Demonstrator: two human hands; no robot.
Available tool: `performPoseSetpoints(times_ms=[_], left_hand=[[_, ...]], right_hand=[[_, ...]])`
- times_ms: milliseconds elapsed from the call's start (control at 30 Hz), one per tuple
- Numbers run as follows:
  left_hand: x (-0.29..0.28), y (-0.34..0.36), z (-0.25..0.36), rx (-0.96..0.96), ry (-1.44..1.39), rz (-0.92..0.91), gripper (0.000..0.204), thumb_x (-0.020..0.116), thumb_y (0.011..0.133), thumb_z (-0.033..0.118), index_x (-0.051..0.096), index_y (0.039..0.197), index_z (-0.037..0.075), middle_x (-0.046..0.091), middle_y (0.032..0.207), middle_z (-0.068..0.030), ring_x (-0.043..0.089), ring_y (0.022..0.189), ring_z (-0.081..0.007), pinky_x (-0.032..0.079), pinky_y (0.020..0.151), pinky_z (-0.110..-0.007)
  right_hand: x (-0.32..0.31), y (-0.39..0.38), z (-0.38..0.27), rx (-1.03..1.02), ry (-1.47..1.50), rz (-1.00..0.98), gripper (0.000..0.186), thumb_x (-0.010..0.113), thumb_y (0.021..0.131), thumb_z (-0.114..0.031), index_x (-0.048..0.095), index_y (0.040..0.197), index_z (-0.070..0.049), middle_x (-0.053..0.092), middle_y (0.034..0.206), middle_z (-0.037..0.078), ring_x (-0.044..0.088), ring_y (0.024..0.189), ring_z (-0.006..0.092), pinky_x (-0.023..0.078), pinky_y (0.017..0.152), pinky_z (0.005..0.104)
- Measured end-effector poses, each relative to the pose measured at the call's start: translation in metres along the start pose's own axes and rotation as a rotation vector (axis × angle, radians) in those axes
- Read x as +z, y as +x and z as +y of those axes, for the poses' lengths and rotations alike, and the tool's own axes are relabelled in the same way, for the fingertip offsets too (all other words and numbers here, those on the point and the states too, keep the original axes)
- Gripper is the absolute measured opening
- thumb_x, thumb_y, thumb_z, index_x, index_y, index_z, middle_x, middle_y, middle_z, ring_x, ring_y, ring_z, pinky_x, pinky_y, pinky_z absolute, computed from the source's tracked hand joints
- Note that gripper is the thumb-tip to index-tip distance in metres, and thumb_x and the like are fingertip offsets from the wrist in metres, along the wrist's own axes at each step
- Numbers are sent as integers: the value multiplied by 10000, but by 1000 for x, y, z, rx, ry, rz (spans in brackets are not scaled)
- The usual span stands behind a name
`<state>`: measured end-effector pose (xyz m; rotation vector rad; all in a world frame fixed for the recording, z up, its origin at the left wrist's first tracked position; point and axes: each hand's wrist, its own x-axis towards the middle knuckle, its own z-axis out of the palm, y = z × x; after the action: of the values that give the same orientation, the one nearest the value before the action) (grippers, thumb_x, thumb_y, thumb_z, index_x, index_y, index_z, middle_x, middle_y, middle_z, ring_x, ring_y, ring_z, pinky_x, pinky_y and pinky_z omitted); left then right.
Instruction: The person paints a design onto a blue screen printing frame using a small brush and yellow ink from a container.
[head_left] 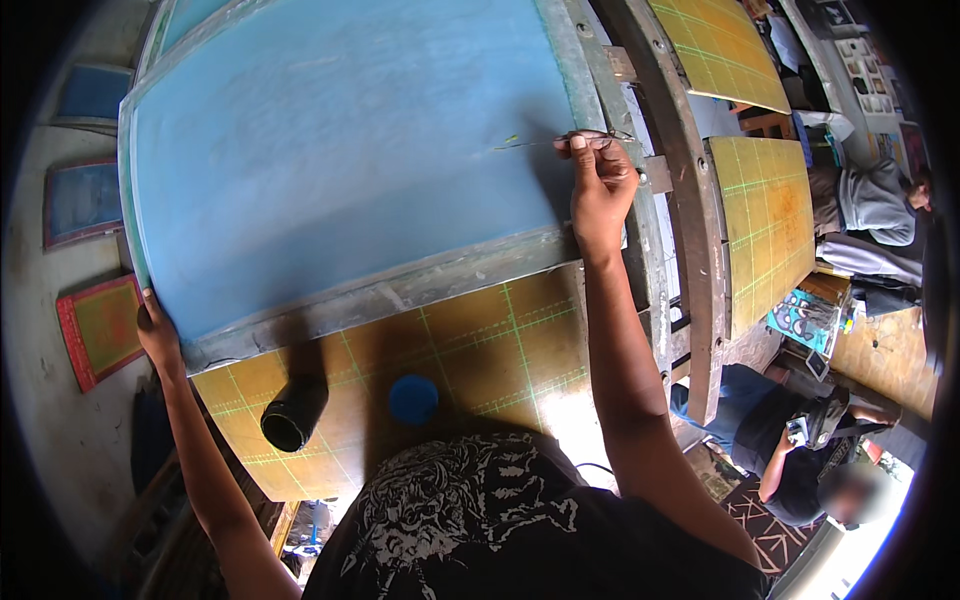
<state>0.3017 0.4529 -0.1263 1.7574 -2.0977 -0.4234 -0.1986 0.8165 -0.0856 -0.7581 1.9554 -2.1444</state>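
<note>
Here, a workshop is seen from above, looking down past a dark printed shirt. At the far left, small framed screens [98, 330] in red and blue are propped along a pale wall. Next, the left hand [158, 335] is seen with its grip closed around the lower left corner of a large printing screen [340, 150], a blue mesh stretched in a worn grey frame. The screen is held tilted above a yellow counter [480, 345] marked with green grid lines. On that counter, just below the frame, a black open-mouthed container [294, 412] is laid on its side, and a round blue lid [413, 398] is set flat just to its right. Further right, the right hand [600, 180] is raised at the screen's right edge, its grip pinched tight on a thin tool [530, 144] whose tip is laid against the blue mesh. Beyond the frame, a curved metal arm [690, 200] and more yellow gridded boards [765, 215] are seen. At the lower right, another person [800, 450] is seated, bent over a small device.
</note>
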Motion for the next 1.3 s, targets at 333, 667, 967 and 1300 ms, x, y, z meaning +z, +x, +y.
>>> performPoseSetpoints(times_ms=[333, 667, 967, 1300], left_hand=[[2, 0, -3, 29, 12, 32, 612, 370, 956, 492, 592, 825, -63, 580, 654, -120, 531, 609, -226, 431, 616, -377], [0, -5, 10, 28, -65, 21, 584, 364, 966, 457, 587, 838, -67, 585, 678, -107, 526, 626, -211, 433, 631, -370], [3, -4, 9, 102, -127, 62, 555, 369, 973, 429, 583, 830, -63, 578, 688, -92, 508, 630, -191, 429, 629, -352], [4, -3, 8, 68, -114, 57, 564, 367, 972, 436, 588, 840, -66, 584, 692, -102, 511, 631, -204, 432, 635, -357]], right_hand=[[2, 1, 1, 17, -25, -2, 120, 582, 900, -87, 610, 859, 21, 654, 814, 72, 591, 759, 111, 467, 729, 249], [3, 1, 2, 35, -84, -5, 125, 582, 900, -86, 610, 837, 19, 652, 813, 68, 582, 763, 104, 460, 733, 243], [1, 1, 2, 35, -81, -8, 114, 574, 899, -64, 602, 824, 17, 651, 817, 72, 585, 763, 109, 461, 732, 245], [1, 1, 1, 35, -68, -17, 114, 572, 901, -63, 600, 830, 22, 651, 813, 76, 604, 769, 117, 473, 731, 247]])
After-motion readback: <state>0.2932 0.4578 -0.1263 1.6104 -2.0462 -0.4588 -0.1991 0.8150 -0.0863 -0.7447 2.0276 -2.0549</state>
